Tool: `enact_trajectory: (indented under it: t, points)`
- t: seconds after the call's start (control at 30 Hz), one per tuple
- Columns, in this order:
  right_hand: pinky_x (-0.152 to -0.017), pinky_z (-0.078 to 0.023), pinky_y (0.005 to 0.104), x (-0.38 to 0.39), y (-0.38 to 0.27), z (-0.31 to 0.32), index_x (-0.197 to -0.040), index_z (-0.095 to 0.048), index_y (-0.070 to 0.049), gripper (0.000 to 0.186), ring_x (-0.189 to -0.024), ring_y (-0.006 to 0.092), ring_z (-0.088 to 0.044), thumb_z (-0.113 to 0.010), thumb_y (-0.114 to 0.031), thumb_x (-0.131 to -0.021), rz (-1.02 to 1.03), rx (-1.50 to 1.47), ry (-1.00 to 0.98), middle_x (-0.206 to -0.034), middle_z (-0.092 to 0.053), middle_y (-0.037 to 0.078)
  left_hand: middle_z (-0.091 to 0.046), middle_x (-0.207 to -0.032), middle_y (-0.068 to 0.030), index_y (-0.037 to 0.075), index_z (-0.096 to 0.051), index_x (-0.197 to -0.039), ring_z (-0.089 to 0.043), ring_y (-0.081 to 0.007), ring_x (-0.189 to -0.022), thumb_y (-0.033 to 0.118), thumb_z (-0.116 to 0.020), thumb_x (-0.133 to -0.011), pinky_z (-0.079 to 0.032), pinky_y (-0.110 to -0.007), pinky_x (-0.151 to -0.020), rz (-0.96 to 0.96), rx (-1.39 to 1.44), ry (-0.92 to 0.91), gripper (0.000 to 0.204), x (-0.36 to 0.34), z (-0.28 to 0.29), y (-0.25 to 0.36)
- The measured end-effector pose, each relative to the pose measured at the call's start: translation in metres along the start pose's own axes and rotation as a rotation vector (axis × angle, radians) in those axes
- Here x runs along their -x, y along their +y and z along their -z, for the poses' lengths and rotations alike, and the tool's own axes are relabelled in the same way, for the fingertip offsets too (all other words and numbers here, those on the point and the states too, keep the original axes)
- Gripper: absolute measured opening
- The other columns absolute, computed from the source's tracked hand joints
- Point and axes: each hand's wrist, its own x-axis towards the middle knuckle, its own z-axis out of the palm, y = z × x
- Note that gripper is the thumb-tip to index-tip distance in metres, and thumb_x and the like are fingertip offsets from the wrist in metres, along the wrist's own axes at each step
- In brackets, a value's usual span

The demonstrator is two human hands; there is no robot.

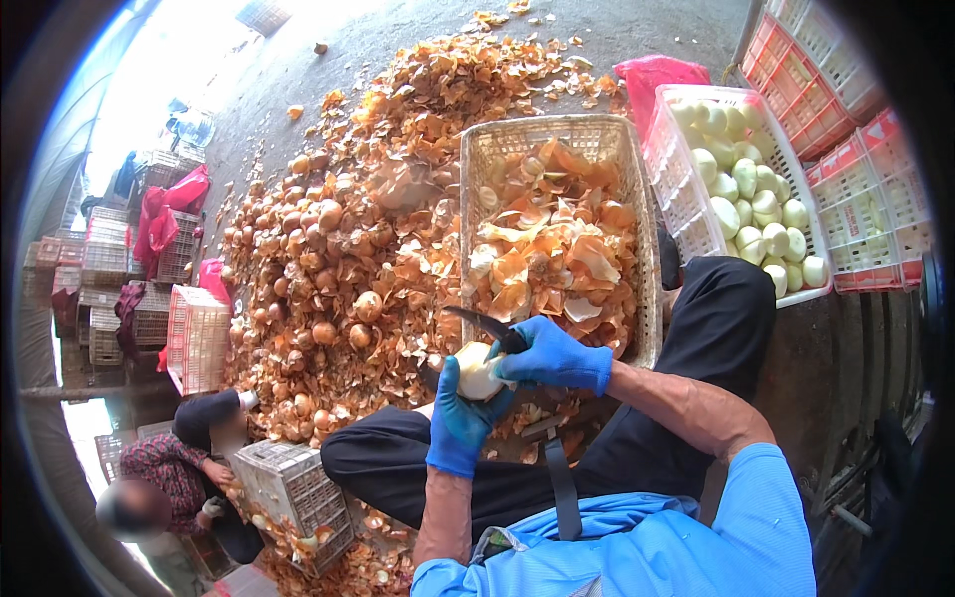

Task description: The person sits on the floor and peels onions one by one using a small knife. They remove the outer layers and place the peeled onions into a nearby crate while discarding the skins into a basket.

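My left hand [462,422], in a blue glove, is closed around a pale peeled onion [472,370] above my lap. In my right hand [559,355], gloved in blue too, is a small knife [479,322] with a dark curved blade pointing left over the onion. The right fingers also touch the onion's side. Just beyond my hands stands a pale plastic crate [649,289] holding loose onion skins [557,229].
A large heap of unpeeled onions [323,259] and skins spreads left of the crate. Peeled onions [761,204] fill another crate [686,164] at right, beside stacked crates [796,80]. Another person [174,468] sits at lower left near a crate [298,488].
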Motion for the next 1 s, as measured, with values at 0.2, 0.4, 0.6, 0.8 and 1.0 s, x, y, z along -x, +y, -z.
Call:
enact_trajectory:
  t: [0.2, 0.4, 0.6, 0.8, 1.0]
  points:
    - [-0.057, -0.05, 0.0242, 0.006, -0.013, 0.0, -0.094, -0.073, 0.002, 0.025, -0.065, 0.01, -0.063, -0.073, -0.022, -0.084, -0.032, -0.07, -0.035, -0.076, -0.069, 0.005, -0.058, -0.139, -0.0159, 0.01, -0.047, -0.146, -0.059, -0.0338, -0.126, 0.036, -0.069, -0.093, -0.054, -0.056, -0.102, -0.011, -0.032, -0.051, 0.062, 0.006, 0.009, 0.003]
    - [-0.059, -0.051, 0.0256, 0.005, -0.015, 0.015, -0.097, -0.075, 0.003, 0.026, -0.066, 0.0127, -0.064, -0.069, -0.015, -0.079, -0.021, -0.095, 0.125, -0.078, -0.07, 0.007, -0.058, -0.136, -0.0172, 0.01, -0.047, -0.145, -0.06, -0.0372, -0.123, 0.039, -0.076, -0.084, -0.056, -0.058, -0.098, -0.067, -0.099, -0.085, 0.073, 0.007, 0.025, 0.01]
    - [-0.06, -0.057, 0.0283, -0.015, -0.01, 0.056, -0.099, -0.068, 0.001, 0.023, -0.069, 0.0166, -0.069, -0.073, -0.018, -0.088, 0.086, -0.28, 0.525, -0.085, -0.07, 0.01, -0.056, -0.134, -0.0218, 0.002, -0.043, -0.144, -0.061, -0.0392, -0.12, 0.037, -0.081, -0.078, -0.058, -0.057, -0.096, -0.082, -0.052, -0.26, 0.084, 0.011, 0.028, 0.023]
    - [-0.059, -0.055, 0.0273, -0.018, -0.012, 0.05, -0.116, -0.063, -0.001, 0.032, -0.081, 0.0156, -0.071, -0.072, -0.023, -0.095, 0.084, -0.353, 0.508, -0.098, -0.072, 0.008, -0.056, -0.133, -0.0174, 0.002, -0.04, -0.147, -0.062, -0.0385, -0.12, 0.028, -0.086, -0.072, -0.058, -0.054, -0.097, -0.164, -0.21, -0.288, 0.092, 0.003, 0.013, 0.023]
    - [-0.076, -0.056, 0.0277, -0.006, -0.004, 0.009, -0.114, -0.07, 0.0, 0.038, -0.088, 0.0119, -0.069, -0.08, -0.024, -0.087, 0.069, -0.157, 0.116, -0.099, -0.074, 0.008, -0.054, -0.134, -0.0142, 0.004, -0.035, -0.15, -0.061, -0.0286, -0.12, 0.009, -0.085, -0.065, -0.053, -0.04, -0.102, -0.251, -0.656, -0.149, 0.099, -0.002, -0.006, 0.024]
